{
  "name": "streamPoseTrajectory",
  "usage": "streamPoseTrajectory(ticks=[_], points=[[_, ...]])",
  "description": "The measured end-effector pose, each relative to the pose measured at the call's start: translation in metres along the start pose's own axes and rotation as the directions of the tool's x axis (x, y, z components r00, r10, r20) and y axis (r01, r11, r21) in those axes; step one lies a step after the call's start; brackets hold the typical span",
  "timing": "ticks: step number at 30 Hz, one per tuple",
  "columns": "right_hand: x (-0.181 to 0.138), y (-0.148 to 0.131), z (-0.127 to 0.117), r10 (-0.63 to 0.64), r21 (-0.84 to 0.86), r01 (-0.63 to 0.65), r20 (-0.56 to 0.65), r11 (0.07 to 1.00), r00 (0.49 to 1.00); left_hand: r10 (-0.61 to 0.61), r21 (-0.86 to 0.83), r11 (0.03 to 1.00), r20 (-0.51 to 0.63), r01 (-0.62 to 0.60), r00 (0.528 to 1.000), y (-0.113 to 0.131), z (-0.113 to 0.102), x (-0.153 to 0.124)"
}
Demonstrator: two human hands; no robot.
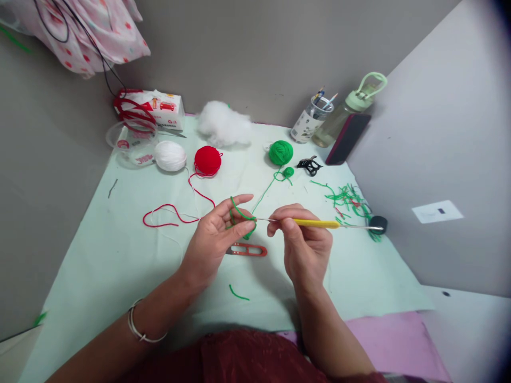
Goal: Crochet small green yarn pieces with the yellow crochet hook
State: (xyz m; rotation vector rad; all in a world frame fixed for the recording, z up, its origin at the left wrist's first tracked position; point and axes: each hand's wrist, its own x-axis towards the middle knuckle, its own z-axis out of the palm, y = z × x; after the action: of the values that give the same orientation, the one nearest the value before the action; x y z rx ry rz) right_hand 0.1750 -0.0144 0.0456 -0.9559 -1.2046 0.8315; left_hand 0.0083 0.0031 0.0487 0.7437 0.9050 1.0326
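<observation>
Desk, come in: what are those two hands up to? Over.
Left hand holding green yarn. Right hand gripping yellow-handled hook, its tip at the yarn. Orange-red snips on the table, close below the yarn.

The one view looks from the wearer's head, forward and down over the cloth-covered counter (pixel 115 271). It sits close behind and above the left hand (pixel 213 234) and right hand (pixel 307 244), which fall mid-frame, and faces the grey partition (pixel 247 53) beyond.

There are three large yarn balls (pixel 281 153), one hook (pixel 315 223).
</observation>
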Motion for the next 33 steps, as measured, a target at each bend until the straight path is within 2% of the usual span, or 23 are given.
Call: streamPoseTrajectory(ticks=[9, 17, 23, 29, 33], points=[[-0.0005, 0.0018, 0.002, -0.005, -0.008, 0.005, 0.015, 1.0, 1.0, 0.011, 0.008, 1.0, 0.023, -0.011, 1.0, 0.0007, 0.0003, 0.0001], [-0.002, 0.0026, 0.0043, 0.048, 0.046, -0.05, 0.028, 0.998, 0.998, -0.013, -0.018, 1.0, 0.025, 0.014, 1.0, 0.0026, 0.0034, -0.0017], [-0.0023, 0.003, 0.0076, -0.051, -0.066, 0.055, 0.051, 0.996, 0.997, -0.039, -0.072, 0.997, 0.034, 0.041, 0.999, 0.0016, 0.0066, -0.0037], [-0.0029, 0.0079, 0.0072, 0.048, 0.05, -0.049, 0.003, 0.998, 0.999, -0.021, -0.076, 0.997, 0.051, 0.025, 0.998, 0.002, 0.0078, -0.0038], [-0.0016, 0.0068, 0.0062, 0.018, 0.024, -0.018, 0.012, 1.0, 1.0, -0.012, -0.073, 0.997, 0.055, 0.016, 0.998, 0.0015, 0.0083, -0.0041]])
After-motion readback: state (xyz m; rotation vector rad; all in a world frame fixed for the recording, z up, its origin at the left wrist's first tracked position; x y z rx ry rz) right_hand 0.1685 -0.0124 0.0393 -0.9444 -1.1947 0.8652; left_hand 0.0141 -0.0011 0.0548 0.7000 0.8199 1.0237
